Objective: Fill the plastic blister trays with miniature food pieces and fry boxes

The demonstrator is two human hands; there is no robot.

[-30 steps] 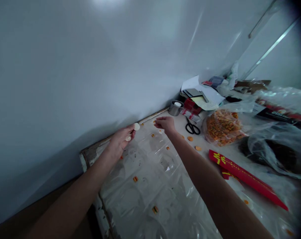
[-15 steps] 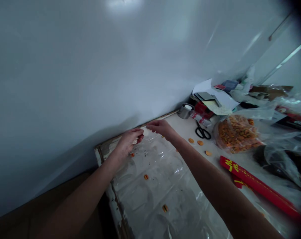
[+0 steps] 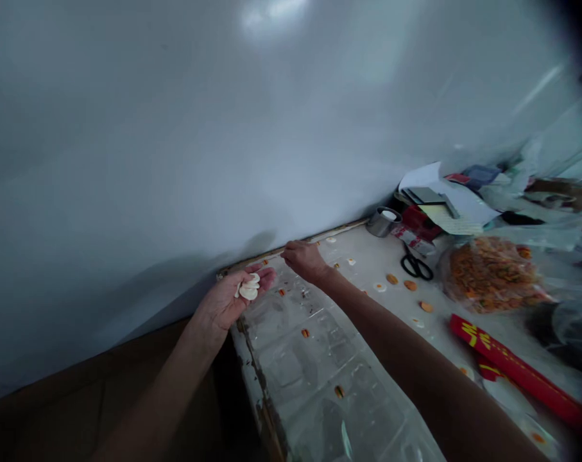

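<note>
My left hand [image 3: 226,300] is turned palm up near the table's back left corner, with several flat white discs [image 3: 249,287] held in its palm under the thumb. Just to its right, my right hand [image 3: 304,260] reaches down at the back edge, fingers pressed together; whatever they pinch is hidden. Beneath both hands lie clear plastic trays [image 3: 314,359] with moulded hollows. Small orange burger-shaped pieces sit on them, one [image 3: 305,333] in the middle and another [image 3: 339,391] closer to me. Small fried-egg-shaped pieces [image 3: 380,287] lie to the right of the trays.
Loose orange discs [image 3: 410,285] lie beside black scissors [image 3: 416,264]. Behind them stands a metal tin [image 3: 384,221]. A plastic bag of orange pieces [image 3: 495,273] and a red strip with yellow marks [image 3: 516,366] occupy the right. Papers [image 3: 445,199] are piled against the wall.
My left hand has drawn away from the right and turned palm up, showing the white discs. My right hand has lowered at the back edge. The view has shifted left.
</note>
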